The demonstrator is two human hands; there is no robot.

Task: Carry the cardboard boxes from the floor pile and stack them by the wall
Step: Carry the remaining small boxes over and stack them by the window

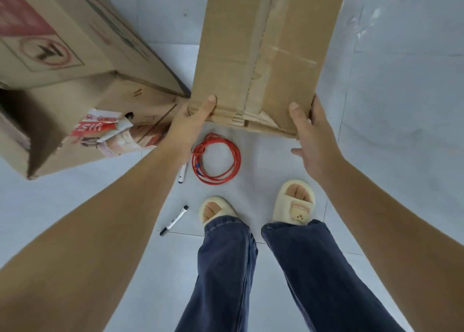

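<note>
I see my left hand (193, 116) and right hand (311, 133) gripping a long cardboard box (263, 50) (fingers curled round its near end), pointing away from me.

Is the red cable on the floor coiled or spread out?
Coiled. The red cable lies in round loops on the floor, just ahead of the feet, below the held box.

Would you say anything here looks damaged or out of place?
Yes. The held cardboard box has a torn, crumpled bottom corner, the big box on the left shows ripped labels, and a red cable and marker pen lie loose by the feet.
</note>
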